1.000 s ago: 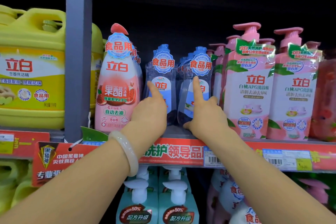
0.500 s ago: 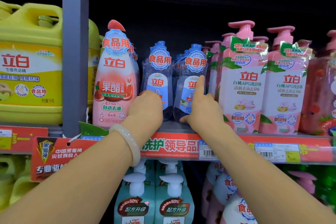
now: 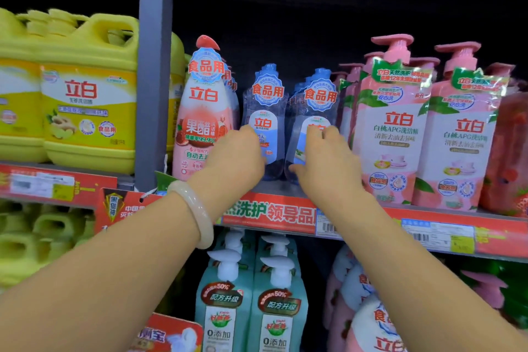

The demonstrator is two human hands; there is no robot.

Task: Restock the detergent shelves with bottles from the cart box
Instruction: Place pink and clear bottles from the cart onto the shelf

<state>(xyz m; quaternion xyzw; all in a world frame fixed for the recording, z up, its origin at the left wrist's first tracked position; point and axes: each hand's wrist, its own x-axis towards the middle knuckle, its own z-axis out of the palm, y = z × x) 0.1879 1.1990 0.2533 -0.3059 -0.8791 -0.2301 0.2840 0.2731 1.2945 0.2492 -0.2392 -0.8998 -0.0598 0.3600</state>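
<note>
Far left, yellow jugs sit on a shelf with a red price strip, more pale yellow jugs blurred below. A grey upright post divides the bays.

Right of the post, on the shelf edge with red banner and white characters, stands a pink bottle with a red cap and round blue neck tag. Just beside it, two rows of clear blue bottles: left blue bottle and right blue bottle, both upright at the shelf front, more of the same behind them.

Left hand, pale bangle on the wrist, reaches up in front of the left blue bottle and the lower edge of the pink bottle; fingers curled, back of hand to camera. Contact with the bottle looks likely but whether it grips cannot be told.

Right hand is at the right blue bottle, fingers bent over its label, thumb low near the base. Whether it is grasping or only touching is unclear.

Further right, tall pink pump bottles with green-leaf labels stand in rows, touching each other. Red strawberry-print packs at far right, partly cut off.

Lower shelf: teal pump bottles under the hands, pink bottles to their right.
</note>
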